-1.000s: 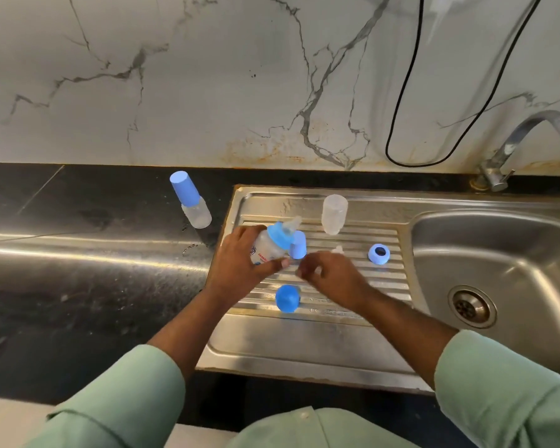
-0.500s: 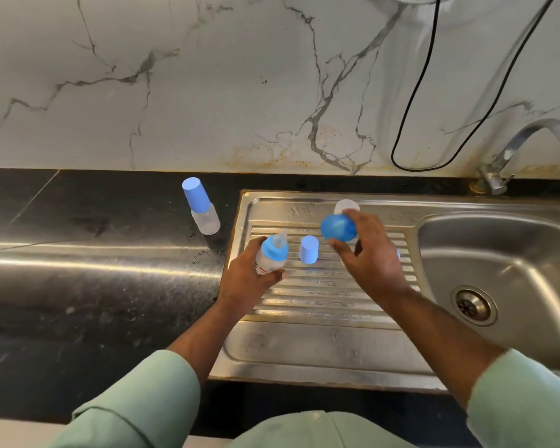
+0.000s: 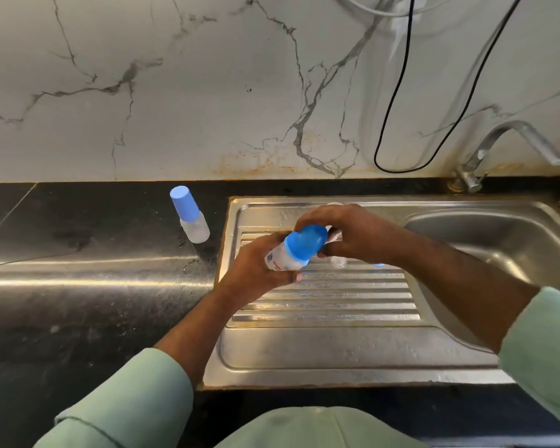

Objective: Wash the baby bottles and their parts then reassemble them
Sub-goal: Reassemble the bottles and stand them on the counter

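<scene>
My left hand (image 3: 256, 273) grips a small clear baby bottle (image 3: 280, 258) with printed markings, tilted over the steel drainboard (image 3: 324, 305). My right hand (image 3: 353, 234) holds the round blue cap (image 3: 306, 242) and sets it over the bottle's top. A second, assembled bottle with a tall blue cap (image 3: 188, 213) stands on the black counter to the left. A clear nipple (image 3: 338, 260) lies on the drainboard just under my right hand, and a sliver of a blue ring (image 3: 378, 264) shows below my right wrist. Other parts behind my hands are hidden.
The sink basin (image 3: 498, 244) lies to the right, with a steel tap (image 3: 511, 147) at its back corner. A black cable (image 3: 398, 124) hangs down the marble wall. The black counter (image 3: 78, 286) stretches left of the drainboard. My green sleeves fill the lower edge.
My right hand brought the round blue cap from beside the bottle onto its top. My left hand tilted the bottle and lifted it slightly towards the cap.
</scene>
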{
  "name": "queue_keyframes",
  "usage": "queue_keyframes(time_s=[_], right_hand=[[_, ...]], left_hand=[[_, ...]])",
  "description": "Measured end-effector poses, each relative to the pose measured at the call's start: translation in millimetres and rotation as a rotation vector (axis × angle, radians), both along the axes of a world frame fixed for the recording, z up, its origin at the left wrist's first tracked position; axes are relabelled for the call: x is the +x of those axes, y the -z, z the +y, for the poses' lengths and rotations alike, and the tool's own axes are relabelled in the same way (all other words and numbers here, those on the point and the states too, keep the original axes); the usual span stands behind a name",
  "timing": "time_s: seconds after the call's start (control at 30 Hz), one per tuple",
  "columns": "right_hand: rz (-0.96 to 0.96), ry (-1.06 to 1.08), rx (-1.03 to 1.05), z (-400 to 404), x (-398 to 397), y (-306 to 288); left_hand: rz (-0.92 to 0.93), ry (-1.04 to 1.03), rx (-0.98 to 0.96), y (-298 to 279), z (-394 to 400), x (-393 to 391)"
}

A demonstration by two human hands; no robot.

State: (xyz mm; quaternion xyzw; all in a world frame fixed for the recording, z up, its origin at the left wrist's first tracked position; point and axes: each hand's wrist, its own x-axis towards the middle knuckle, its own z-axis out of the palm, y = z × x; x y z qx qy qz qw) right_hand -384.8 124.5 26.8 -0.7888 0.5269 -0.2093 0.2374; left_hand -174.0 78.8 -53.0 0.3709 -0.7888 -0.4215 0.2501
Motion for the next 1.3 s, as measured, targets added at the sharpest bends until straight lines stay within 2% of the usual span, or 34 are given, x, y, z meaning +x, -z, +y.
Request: queue_keyframes(time_s=[0.13, 0.27, 0.37, 0.47, 0.6, 0.77, 0.83, 0.97, 1.23, 1.3], right_hand=[[0.074, -0.056, -0.031, -4, -2, -6], [0.154, -0.071, -0.025, -6, 2, -17], [0.128, 0.03, -0.009, -2, 9, -22], [0.156, 0.223, -0.047, 2, 36, -13], [0.272, 0.331, 0.028, -11, 83, 16], [0.02, 0.374, 0.128, -38, 133, 44], [0.03, 0.372, 0.153, -44, 139, 56], [0.178, 0.326, 0.277, -47, 140, 92], [0.189, 0.36, 0.334, -38, 155, 125], [0.189, 0.379, 0.348, -33, 151, 129]], left_hand=[[-0.015, 0.035, -0.055, -7, 0, 0], [0.027, -0.044, -0.154, -9, 11, -2], [0.115, -0.112, -0.198, -8, 27, -7], [0.193, -0.197, -0.188, 0, 39, -1], [0.232, -0.366, -0.077, 27, 40, 21], [0.146, -0.545, -0.026, 61, 12, 89], [0.093, -0.604, 0.004, 72, 4, 121], [0.096, -0.621, 0.063, 88, -7, 154], [0.145, -0.541, 0.126, 105, -10, 162], [0.131, -0.626, 0.151, 107, 0, 161]])
